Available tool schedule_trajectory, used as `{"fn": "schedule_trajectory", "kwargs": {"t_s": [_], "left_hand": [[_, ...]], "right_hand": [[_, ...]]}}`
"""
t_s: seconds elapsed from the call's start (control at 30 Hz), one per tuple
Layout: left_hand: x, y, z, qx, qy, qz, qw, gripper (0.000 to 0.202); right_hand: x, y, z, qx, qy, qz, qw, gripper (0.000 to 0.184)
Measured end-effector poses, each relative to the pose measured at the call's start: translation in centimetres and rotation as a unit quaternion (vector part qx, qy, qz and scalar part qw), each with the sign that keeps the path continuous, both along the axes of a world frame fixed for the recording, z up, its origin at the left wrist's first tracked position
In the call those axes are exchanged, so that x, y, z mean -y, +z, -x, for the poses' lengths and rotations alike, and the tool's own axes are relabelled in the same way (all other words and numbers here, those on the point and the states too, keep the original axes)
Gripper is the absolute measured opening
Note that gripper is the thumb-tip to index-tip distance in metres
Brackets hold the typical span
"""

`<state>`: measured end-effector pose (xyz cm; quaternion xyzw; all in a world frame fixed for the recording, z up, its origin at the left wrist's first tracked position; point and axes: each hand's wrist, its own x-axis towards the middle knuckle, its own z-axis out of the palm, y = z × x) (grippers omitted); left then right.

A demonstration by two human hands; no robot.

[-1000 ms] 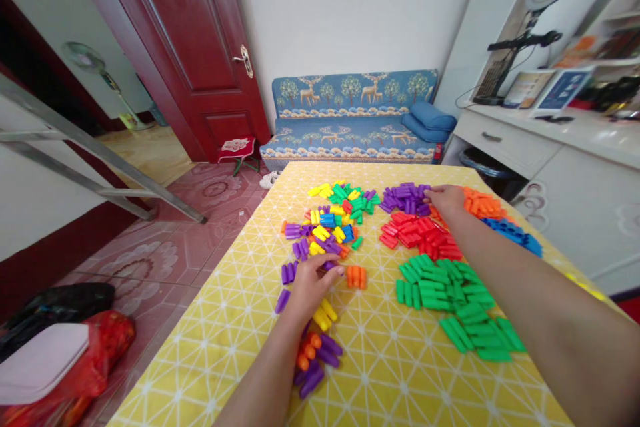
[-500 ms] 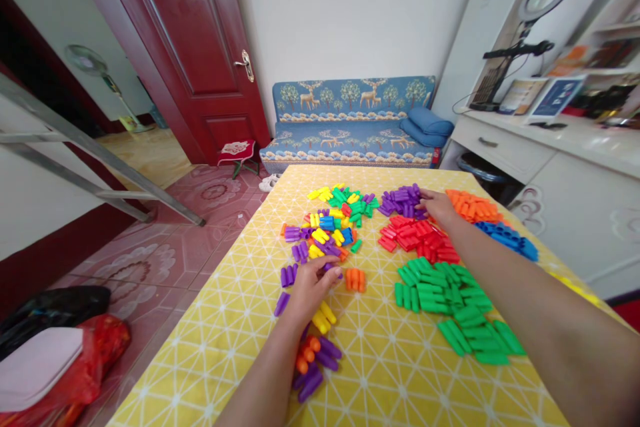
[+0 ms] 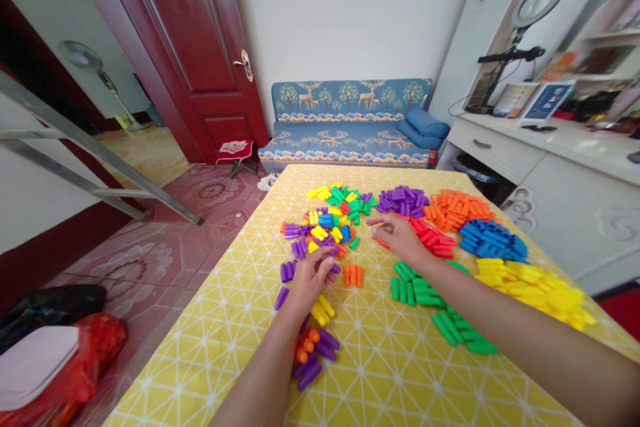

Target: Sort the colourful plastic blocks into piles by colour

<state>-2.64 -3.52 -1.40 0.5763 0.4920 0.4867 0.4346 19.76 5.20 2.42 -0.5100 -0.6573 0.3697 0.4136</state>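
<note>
My left hand [image 3: 311,279] is low over the mixed pieces at the left, its fingers closed on a purple plastic tube piece [image 3: 334,268] partly hidden by them. Just right of it lies an orange piece [image 3: 353,275], with a yellow piece [image 3: 323,310] below. My right hand [image 3: 397,239] hovers left of the red pile [image 3: 434,238], fingers apart, nothing visible in them. Beyond it is the purple pile [image 3: 401,201]. Under my right forearm, the green pile [image 3: 423,292] is partly covered.
Orange [image 3: 457,209], blue [image 3: 493,240] and yellow [image 3: 537,290] piles sit along the right of the yellow-clothed table [image 3: 380,360]. Mixed green and yellow pieces [image 3: 345,199] lie at the far left. Orange and purple pieces [image 3: 310,353] lie near my left forearm.
My right hand has moved left and nearer from the purple pile, and its fingers have spread. My left hand stays nearly in place. The view has turned slightly right, showing more of the yellow pile.
</note>
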Motion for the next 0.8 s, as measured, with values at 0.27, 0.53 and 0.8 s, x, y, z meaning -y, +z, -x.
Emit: {"fn": "schedule_trajectory", "kwargs": {"t_s": [0.27,0.53,0.8], "left_hand": [[0.3,0.2,0.2,0.013,-0.008,0.004,1.0,0.04],[0.3,0.0,0.1,0.02,-0.03,0.007,0.999,0.044],[0.2,0.1,0.1,0.027,-0.026,0.009,0.999,0.044]], "right_hand": [[7.4,-1.6,6.5,0.006,0.158,0.034,0.987,0.031],[6.6,-1.8,5.7,-0.02,0.144,0.024,0.989,0.016],[-4.3,0.2,-2.6,0.041,-0.148,-0.054,0.987,0.021]]}}
